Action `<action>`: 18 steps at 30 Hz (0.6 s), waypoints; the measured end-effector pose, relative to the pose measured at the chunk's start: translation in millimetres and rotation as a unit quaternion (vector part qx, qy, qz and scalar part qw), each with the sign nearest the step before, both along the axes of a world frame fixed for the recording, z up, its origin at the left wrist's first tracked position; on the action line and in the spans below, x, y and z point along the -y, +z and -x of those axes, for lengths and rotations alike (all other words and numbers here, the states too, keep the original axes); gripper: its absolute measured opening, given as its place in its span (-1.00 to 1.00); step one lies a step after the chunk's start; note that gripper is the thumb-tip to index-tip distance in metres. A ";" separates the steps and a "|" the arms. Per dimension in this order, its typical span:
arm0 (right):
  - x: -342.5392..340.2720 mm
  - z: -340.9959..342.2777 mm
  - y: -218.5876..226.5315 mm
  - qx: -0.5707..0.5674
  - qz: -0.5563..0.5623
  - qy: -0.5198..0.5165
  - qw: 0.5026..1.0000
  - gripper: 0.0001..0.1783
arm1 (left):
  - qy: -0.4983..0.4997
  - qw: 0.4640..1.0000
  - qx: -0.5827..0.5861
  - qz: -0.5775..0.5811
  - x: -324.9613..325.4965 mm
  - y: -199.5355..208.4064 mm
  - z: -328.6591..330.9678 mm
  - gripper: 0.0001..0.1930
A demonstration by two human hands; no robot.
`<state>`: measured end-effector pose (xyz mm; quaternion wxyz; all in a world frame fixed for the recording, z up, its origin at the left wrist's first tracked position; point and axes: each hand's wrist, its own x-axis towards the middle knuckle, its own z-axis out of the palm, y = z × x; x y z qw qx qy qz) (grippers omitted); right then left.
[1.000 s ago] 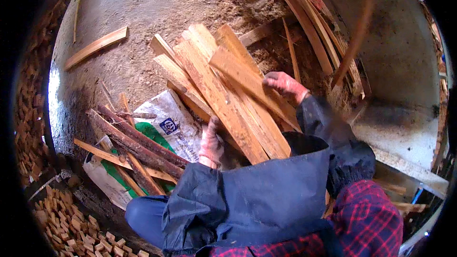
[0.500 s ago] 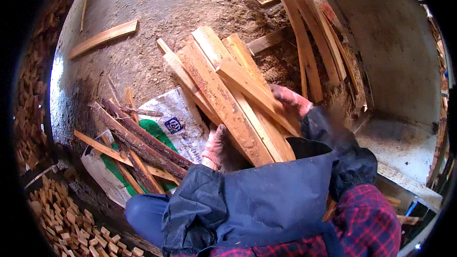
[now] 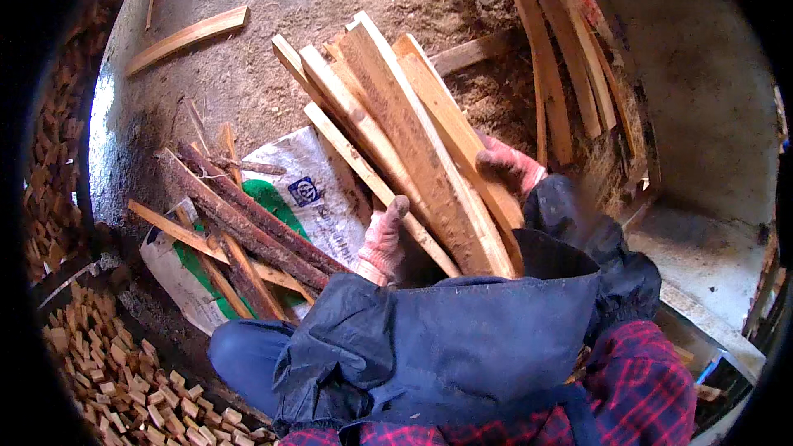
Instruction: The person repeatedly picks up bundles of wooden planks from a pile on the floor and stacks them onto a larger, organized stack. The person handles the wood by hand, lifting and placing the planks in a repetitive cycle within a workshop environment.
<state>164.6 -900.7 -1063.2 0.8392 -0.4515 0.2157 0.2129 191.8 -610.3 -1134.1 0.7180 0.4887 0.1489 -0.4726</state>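
A bundle of long wooden slats (image 3: 413,140), some with rough brown faces, slants up and away from my lap. Its near ends rest against the dark apron (image 3: 487,334). My left hand (image 3: 384,241), in a pinkish work glove, grips the bundle's left side, thumb up beside a narrow pale strip (image 3: 376,186). On the right side my gloved right hand (image 3: 510,167) clasps the bundle, its thumb over the edge of a wide slat (image 3: 462,128). The fingers of both hands are partly hidden beneath the wood.
Bark-edged strips (image 3: 239,215) lie to the left on a white and green sack (image 3: 285,153). Long curved boards (image 3: 549,58) lie at the far right by a grey metal panel (image 3: 694,99). One loose slat (image 3: 188,40) lies far left; stacked cut wood (image 3: 149,396) fills the lower left.
The slats in my hands have shifted: the wide piece that lay across the top now lies along the right side, and the bundle looks more fanned out at its far end.
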 end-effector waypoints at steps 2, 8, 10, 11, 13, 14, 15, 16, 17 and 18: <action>2.1 1.2 11.1 -0.024 -0.013 -0.050 0.998 -0.13 | 0.030 0.996 -0.072 0.036 28.6 40.5 -8.2 -0.27; -3.9 -1.0 9.1 -0.031 -0.008 -0.046 0.998 -0.18 | -0.035 0.996 -0.066 -0.045 22.9 62.1 -22.2 -0.40; -11.8 -5.9 8.8 -0.027 -0.013 -0.039 0.999 -0.19 | 0.024 0.999 -0.035 -0.022 19.3 45.6 -15.3 -0.43; -11.2 -5.0 9.4 -0.028 -0.009 -0.039 0.999 -0.20 | 0.062 0.998 -0.004 -0.008 20.2 24.1 -7.2 -0.44; -12.4 -2.0 0.8 -0.031 -0.006 -0.033 0.999 -0.21 | 0.074 0.991 -0.107 0.005 8.8 -16.3 1.3 -0.62; -2.9 9.0 1.1 -0.030 0.011 -0.039 0.999 -0.22 | 0.076 0.988 -0.126 0.041 20.8 -10.0 0.6 -0.55; -3.3 13.4 -2.3 -0.027 0.013 -0.036 0.999 -0.22 | 0.086 0.984 -0.142 0.064 19.9 0.4 0.0 -0.47; 0.8 15.9 -4.4 -0.025 0.017 -0.037 0.999 -0.23 | 0.100 0.988 -0.094 0.069 26.3 9.7 -1.4 -0.42; 1.5 17.5 -7.6 -0.028 0.015 -0.040 0.999 -0.24 | 0.116 0.989 -0.048 0.073 30.8 20.6 -2.5 -0.35; -0.6 14.7 -10.5 -0.037 0.009 -0.052 0.998 -0.24 | 0.115 0.989 -0.045 0.088 31.5 34.0 -4.7 -0.34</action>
